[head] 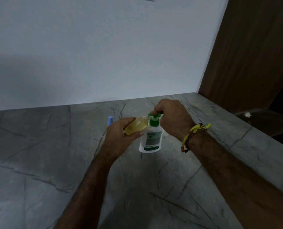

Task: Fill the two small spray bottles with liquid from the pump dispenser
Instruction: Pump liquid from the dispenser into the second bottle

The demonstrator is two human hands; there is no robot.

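Note:
A white pump dispenser [151, 138] with a green pump head stands on the grey stone counter [38, 162]. My left hand [121, 133] grips a small clear spray bottle [137, 125] of yellowish liquid, tilted so its open neck meets the green nozzle. My right hand [170, 113] is curled over the pump head from above, fingers on its top. A second small bottle with a blue cap [110, 120] stands just behind my left hand; most of it is hidden.
A pale wall rises behind the counter. A brown wooden panel [253, 55] closes the right side, with a dark recess below it holding a small white scrap [247, 114]. The counter's right edge runs diagonally past my right forearm.

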